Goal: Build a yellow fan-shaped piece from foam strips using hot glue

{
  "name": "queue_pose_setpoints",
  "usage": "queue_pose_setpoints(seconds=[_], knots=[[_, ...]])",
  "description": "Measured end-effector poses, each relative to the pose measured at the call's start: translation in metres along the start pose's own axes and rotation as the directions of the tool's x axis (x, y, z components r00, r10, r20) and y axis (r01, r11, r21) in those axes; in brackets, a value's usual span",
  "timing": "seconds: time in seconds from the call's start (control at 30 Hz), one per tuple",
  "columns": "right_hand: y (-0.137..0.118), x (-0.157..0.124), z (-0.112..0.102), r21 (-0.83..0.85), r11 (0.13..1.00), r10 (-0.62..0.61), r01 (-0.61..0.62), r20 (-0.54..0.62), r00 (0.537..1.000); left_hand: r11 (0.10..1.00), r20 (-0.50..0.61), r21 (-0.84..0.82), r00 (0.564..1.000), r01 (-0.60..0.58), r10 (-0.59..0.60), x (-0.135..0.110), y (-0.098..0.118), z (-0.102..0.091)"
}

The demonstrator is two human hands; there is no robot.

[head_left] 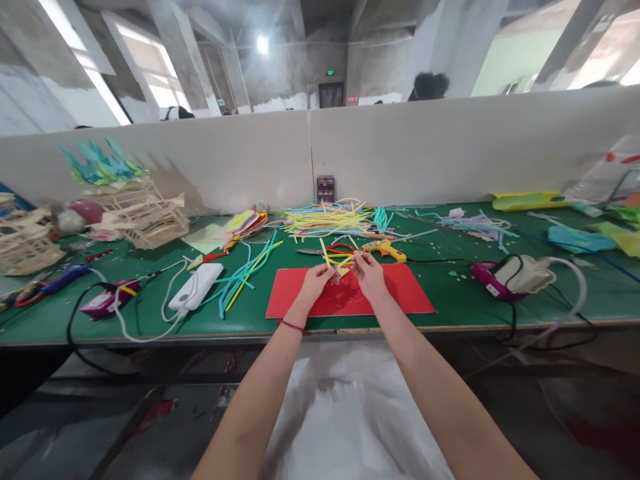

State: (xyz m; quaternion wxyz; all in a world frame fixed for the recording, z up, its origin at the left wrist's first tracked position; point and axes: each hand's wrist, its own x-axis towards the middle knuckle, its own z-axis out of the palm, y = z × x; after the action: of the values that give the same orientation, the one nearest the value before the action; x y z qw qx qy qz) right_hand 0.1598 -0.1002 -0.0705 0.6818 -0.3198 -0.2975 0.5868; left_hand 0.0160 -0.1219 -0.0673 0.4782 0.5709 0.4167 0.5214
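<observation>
Over a red board (400, 293), my left hand (318, 280) pinches a thin yellow strip (324, 251) that looks like a pipe cleaner; its upper end sticks up. Close beside it, my right hand (369, 272) has its fingertips pressed together near more yellow strip. What sits between those fingertips is too small to make out. Just beyond the hands lie scissors (311, 252) with red handles and a yellow glue gun (393, 251).
Behind lies a wide pile of coloured pipe cleaners (325, 222). Left are loose green and yellow ones (250, 277), a white power strip (196, 287) and wooden frames (155, 223). A purple device (493, 280) with cables sits right. A pale partition (450, 150) closes the back.
</observation>
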Motion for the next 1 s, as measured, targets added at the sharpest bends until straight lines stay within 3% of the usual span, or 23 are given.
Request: queue_pose_setpoints(seconds=[0.23,0.43,0.57,0.67,0.83,1.0], knots=[[0.006,0.005,-0.002,-0.147,0.983,-0.129,0.112,-0.117,0.985,0.999,0.007,0.042,1.0,-0.014,0.014,0.0,-0.001,0.0],[0.004,0.003,-0.002,-0.092,0.995,-0.059,0.046,-0.137,0.989,0.997,-0.002,0.07,1.0,-0.027,0.028,0.0,-0.001,0.0],[0.005,-0.002,0.003,-0.185,0.983,0.007,-0.003,0.022,1.0,0.997,-0.015,0.068,1.0,-0.027,0.028,0.001,-0.002,-0.001],[0.007,-0.005,0.004,-0.311,0.95,0.008,0.038,0.147,0.989,0.998,-0.015,0.063,1.0,-0.021,0.022,0.002,-0.003,0.0],[0.01,-0.003,0.002,-0.348,0.933,-0.041,0.092,0.149,0.988,0.997,-0.101,0.069,0.994,-0.04,0.047,0.003,-0.004,0.0],[0.01,-0.005,0.004,-0.384,0.92,-0.014,0.085,0.186,0.983,0.992,-0.182,0.112,0.981,-0.052,0.072,0.006,-0.008,-0.006]])
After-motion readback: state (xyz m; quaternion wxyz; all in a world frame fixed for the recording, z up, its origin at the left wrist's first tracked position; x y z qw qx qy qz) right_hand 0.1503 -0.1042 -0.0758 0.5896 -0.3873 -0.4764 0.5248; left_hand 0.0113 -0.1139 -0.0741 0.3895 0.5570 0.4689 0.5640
